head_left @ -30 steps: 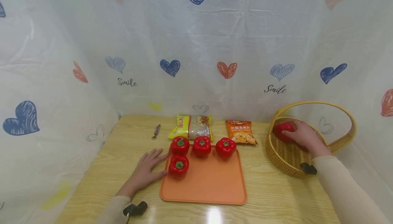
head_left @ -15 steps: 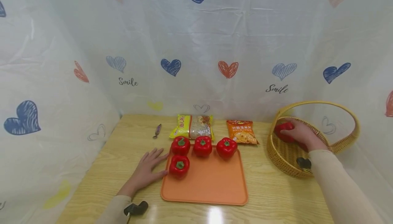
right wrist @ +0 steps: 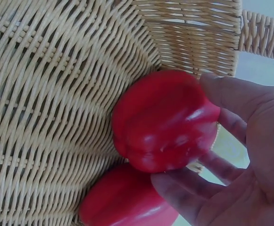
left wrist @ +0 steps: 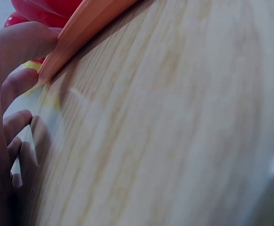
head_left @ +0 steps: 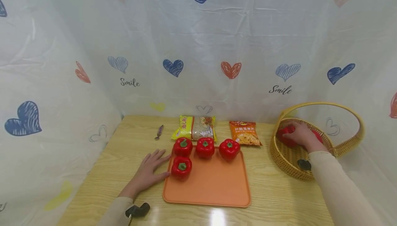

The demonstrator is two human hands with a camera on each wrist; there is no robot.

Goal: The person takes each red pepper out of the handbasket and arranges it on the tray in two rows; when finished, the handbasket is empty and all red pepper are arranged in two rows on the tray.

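My right hand (head_left: 302,137) is down inside the wicker basket (head_left: 283,160). Thumb and fingers curl around a red bell pepper (right wrist: 165,120), which lies against the basket's wall in the right wrist view. A second red bell pepper (right wrist: 127,200) lies beside it, partly behind my fingers. My left hand (head_left: 149,171) lies spread on the table, thumb and index fingertip touching the left rim of the orange tray (head_left: 214,188). Several red bell peppers stand on that tray: two down its left side, including the nearer pepper (head_left: 181,168), and others along the far edge.
Behind the tray lie a yellow snack bag (head_left: 195,128) and an orange snack bag (head_left: 244,133). A small wrapped candy (head_left: 159,132) sits farther left. The basket's tall handle (head_left: 322,104) arches over the right forearm. A heart-print curtain (head_left: 201,43) hangs along the back.
My right hand and forearm have shifted slightly left within the basket, and more red shows right of the hand. My left hand stays at the tray's rim.
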